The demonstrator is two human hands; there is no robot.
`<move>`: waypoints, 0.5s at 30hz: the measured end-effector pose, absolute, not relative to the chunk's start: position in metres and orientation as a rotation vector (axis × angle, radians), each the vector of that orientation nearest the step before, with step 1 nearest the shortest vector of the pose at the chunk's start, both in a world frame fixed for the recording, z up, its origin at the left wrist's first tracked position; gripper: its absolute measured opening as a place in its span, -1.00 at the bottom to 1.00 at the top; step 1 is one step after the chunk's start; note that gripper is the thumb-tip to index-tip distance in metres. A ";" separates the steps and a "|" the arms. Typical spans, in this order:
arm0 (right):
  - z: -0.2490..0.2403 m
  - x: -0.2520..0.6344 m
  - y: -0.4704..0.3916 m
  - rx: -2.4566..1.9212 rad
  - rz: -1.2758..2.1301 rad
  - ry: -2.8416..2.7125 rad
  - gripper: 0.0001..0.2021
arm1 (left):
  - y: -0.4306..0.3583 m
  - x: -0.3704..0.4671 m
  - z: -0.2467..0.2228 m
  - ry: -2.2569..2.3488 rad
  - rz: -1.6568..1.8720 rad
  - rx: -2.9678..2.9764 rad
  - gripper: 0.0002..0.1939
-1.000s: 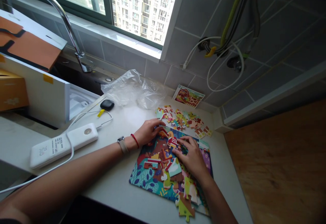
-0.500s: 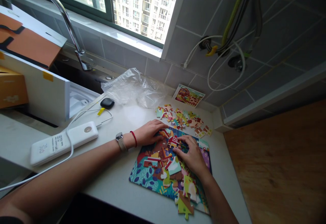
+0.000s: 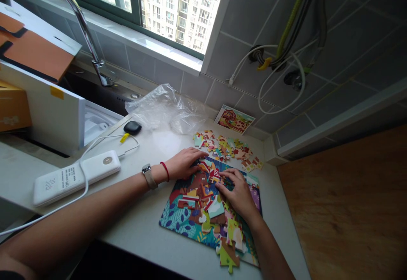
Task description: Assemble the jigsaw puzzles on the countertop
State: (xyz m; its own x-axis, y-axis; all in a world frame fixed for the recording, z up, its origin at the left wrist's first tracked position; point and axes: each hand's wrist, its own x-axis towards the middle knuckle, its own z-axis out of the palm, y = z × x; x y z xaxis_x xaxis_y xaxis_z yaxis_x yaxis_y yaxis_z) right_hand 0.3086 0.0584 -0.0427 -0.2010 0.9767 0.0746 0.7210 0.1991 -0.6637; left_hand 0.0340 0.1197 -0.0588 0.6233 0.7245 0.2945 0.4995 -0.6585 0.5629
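Observation:
A colourful puzzle board [image 3: 181, 218] lies on the counter with several loose jigsaw pieces heaped on it. My left hand [image 3: 184, 164] rests on its far left edge, fingers stretched out and holding nothing. Over the upper right of the board, my right hand [image 3: 237, 191] has thumb and index finger closed at the right edge of a puzzle piece with a red barn [image 3: 215, 175]. A green and brown piece [image 3: 228, 258] juts past the near edge. Beyond the board is a spread of more loose pieces [image 3: 225, 146].
Against the tiled wall leans a farm picture card [image 3: 234, 119]. Crumpled clear plastic [image 3: 168, 110] and a small black case [image 3: 132, 127] lie to its left. A white power bank [image 3: 76, 178] trails a cable beside my left forearm. Boxes [image 3: 41, 110] cover part of the sink.
The view has shifted slightly, so the counter items appear a little further left. Both hands keep nearly the same places on the board; no piece has clearly moved.

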 end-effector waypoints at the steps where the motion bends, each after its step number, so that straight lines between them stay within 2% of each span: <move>1: -0.043 0.309 0.058 -1.578 0.695 -1.987 -0.71 | 0.120 0.034 -0.059 0.967 0.707 2.428 -0.55; 6: -0.045 0.310 0.058 -1.610 0.700 -1.960 -0.52 | 0.118 0.036 -0.056 0.983 0.694 2.461 -0.62; 11: -0.046 0.309 0.058 -1.592 0.651 -1.969 -0.66 | 0.118 0.036 -0.055 0.974 0.706 2.475 -0.64; 15: -0.047 0.311 0.060 -1.553 0.662 -1.975 -0.68 | 0.118 0.037 -0.056 0.983 0.710 2.474 -0.60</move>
